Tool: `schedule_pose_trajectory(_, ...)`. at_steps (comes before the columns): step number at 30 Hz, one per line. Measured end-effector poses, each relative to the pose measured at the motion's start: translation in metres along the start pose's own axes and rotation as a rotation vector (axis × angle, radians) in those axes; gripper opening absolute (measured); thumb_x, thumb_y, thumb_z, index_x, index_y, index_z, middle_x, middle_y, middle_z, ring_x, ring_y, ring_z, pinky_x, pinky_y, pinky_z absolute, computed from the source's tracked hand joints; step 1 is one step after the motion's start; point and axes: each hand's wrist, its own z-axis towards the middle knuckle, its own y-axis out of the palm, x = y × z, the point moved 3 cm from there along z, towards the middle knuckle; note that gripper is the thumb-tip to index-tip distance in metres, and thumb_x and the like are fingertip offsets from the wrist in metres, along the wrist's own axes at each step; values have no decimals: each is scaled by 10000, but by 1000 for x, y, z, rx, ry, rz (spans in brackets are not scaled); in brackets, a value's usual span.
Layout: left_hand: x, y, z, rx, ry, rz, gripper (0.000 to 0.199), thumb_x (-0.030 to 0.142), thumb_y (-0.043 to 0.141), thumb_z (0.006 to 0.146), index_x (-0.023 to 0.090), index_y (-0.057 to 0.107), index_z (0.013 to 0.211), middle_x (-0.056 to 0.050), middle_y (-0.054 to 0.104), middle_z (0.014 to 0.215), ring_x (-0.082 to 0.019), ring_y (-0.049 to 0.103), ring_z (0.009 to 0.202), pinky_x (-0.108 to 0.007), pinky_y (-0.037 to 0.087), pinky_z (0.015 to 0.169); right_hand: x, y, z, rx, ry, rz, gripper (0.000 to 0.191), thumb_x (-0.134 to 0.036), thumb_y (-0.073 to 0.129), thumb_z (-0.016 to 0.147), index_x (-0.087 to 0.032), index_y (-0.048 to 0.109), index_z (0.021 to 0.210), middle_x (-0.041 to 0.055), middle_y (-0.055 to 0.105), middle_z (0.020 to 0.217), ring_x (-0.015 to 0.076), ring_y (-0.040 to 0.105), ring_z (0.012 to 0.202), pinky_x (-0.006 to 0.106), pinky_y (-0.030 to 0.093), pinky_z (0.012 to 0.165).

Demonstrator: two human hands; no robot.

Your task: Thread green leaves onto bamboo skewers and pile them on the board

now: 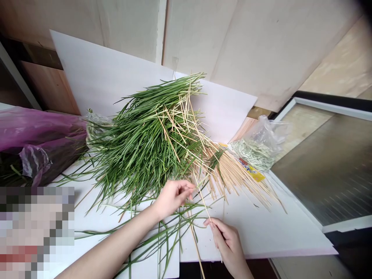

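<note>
The right hand (228, 248) pinches a thin bamboo skewer (202, 199), fingers together on it, its long axis slanting up-left to the left hand (173, 197), whose curled fingers may or may not grip it, beside long green grass blades (145, 143) on the white bench (261, 232); a clear plastic bag (266, 130) holds pale green shreds (250, 153)

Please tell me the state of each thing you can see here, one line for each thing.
left hand: fingers curled closed, grip unclear
right hand: fingertips pinching a bamboo skewer
long grass blades: green, heaped loosely
bamboo skewers: many lying side by side, others scattered over the blades
clear plastic bag: crumpled, holding pale green plant material
purple plastic wrap: crumpled
</note>
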Motion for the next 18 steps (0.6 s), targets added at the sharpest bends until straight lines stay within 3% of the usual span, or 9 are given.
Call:
schedule_pose_trajectory(3, -5, 15, -6, -150, 12, 76, 250, 330, 567, 941, 140, 728, 928, -34, 685, 699, -103, 508, 499, -213, 420, 515, 1, 0, 0, 17, 23, 25, 386, -463, 483, 1041, -167, 701, 923, -67, 293, 547, 130, 293, 470, 265, 244, 477)
schedule_pose_trajectory(6, -8, 20, -9, -220, -5, 87, 217, 278, 555, 942, 136, 716, 975, -26, 682, 706, -113, 552, 538, -221, 458, 574, 1, 0, 0, 17, 20, 30, 379, -461, 480, 1043, -174, 695, 922, -69, 297, 543, 130, 294, 466, 259, 247, 473)
schedule_pose_trajectory(12, 4, 9, -5, -207, 125, 273, 228, 333, 605, 941, 161, 752, 963, -35, 728, 816, -150, 630, 712, -228, 434, 651, 3, -1, 0, 29, 8, 27, 368, -450, 479, 1046, -178, 688, 914, -69, 313, 532, 126, 311, 457, 256, 253, 470)
schedule_pose_trajectory(16, 7, 4, -1, -195, 170, 305, 398, 367, 431, 1034, 157, 744, 906, -44, 734, 871, -164, 659, 797, -243, 456, 727, 3, -1, -1, 46, 11, 32, 378, -450, 473, 1049, -174, 684, 899, -67, 322, 525, 123, 322, 453, 257, 255, 467)
schedule_pose_trajectory(18, 3, 3, 0, -176, 174, 386, 371, 344, 425, 1038, 166, 738, 952, -48, 744, 911, -176, 673, 836, -260, 469, 778, 2, -2, -1, 47, 12, 36, 382, -451, 471, 1049, -173, 683, 896, -67, 324, 525, 123, 323, 455, 258, 253, 468)
